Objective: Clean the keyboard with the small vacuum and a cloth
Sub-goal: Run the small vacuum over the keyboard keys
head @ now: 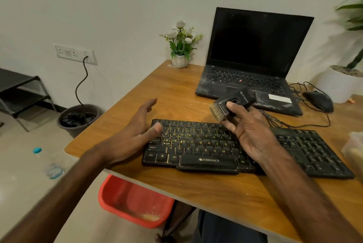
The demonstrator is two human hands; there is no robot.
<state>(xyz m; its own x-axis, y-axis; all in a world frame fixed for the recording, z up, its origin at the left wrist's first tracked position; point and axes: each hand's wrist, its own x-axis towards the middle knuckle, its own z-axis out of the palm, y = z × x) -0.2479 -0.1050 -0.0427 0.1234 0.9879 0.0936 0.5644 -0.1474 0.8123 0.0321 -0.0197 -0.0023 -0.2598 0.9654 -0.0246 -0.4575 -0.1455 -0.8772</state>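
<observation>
A wooden counter stands against a pale wall, and a red basin sits on the floor under its near edge. Nearest on the counter lies the black keyboard, with its long side toward the person and dust visible between the keys.

The left hand is over the left end of the keyboard with straight, spread fingers, so its grip is open and holds nothing. I cannot tell if the thumb touches the keys. The right hand is above the middle of the keyboard. Its grip is closed around the small vacuum, with the thumb on the dark body. The vacuum is lifted off the keys, and its brush nozzle points left and slightly down, above the top row.

Behind it are an open laptop with a dark screen, a mouse to the right, and a small pot of white flowers at the wall.

I judge that the vacuum step is in hand and the cloth step is not yet done; I see no clear cloth. The next move calls for lowering the brush onto the keys and guiding it along the rows, while the left hand steadies the keyboard.
</observation>
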